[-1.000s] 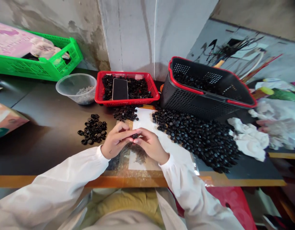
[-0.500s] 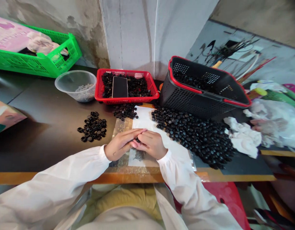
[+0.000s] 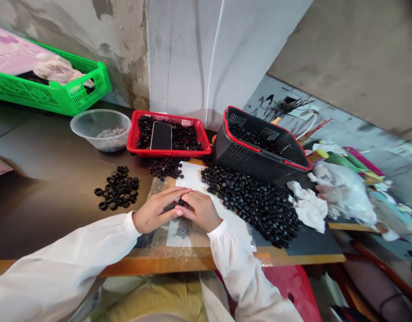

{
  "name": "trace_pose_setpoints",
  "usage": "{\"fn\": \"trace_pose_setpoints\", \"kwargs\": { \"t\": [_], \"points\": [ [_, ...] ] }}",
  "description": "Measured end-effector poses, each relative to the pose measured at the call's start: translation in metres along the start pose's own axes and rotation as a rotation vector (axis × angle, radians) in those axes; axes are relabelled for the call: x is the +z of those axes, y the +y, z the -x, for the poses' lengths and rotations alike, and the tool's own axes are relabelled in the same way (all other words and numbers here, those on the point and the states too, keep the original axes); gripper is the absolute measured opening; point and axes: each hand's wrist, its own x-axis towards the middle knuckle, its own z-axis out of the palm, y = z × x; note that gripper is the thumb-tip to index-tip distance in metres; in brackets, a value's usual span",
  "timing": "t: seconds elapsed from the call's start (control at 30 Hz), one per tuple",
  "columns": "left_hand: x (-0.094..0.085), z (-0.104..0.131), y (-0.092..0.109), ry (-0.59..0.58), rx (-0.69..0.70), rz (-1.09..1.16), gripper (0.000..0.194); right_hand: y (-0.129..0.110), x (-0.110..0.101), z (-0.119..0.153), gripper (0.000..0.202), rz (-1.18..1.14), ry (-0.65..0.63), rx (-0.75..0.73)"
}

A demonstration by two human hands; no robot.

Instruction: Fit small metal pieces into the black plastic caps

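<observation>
The small black piece [image 3: 181, 202], low centre of the frame, was mostly covered by the left hand [image 3: 152, 212] and the right hand [image 3: 203, 209]; I couldn't tell which fingers gripped it. The green crate [image 3: 63, 99] ran out past the left edge, and only a corner of a pinkish box [image 3: 0, 166] showed below. The grey bits [image 3: 111, 133] in the clear bowl [image 3: 83, 129] were too tiny to name. Dark cables [image 3: 288, 106], upper right, blurred together.

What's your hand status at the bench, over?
Left hand, right hand fingertips together. Small black piece between them. Large black heap close by, right side.
</observation>
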Motion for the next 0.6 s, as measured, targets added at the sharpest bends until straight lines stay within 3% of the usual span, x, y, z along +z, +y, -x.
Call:
{"fn": "trace_pose_setpoints", "kwargs": {
  "t": [0.13, 0.27, 0.47, 0.6],
  "points": [
    [-0.002, -0.003, 0.000, 0.032, -0.071, 0.080, 0.048, 0.005, -0.006, 0.000, 0.035, 0.022, 0.037, 0.038],
    [-0.003, -0.005, 0.001, 0.073, -0.033, 0.129, 0.040, 0.008, -0.007, 0.001, 0.035, 0.047, 0.082, 0.068],
    [-0.006, -0.006, 0.000, 0.171, -0.087, 0.105, 0.034, 0.011, -0.006, 0.002, 0.034, 0.139, 0.063, 0.048],
    [-0.010, -0.008, -0.008, 0.279, -0.135, 0.099, 0.031, 0.026, -0.025, 0.005, 0.027, 0.289, 0.026, 0.096]
  ]
}}
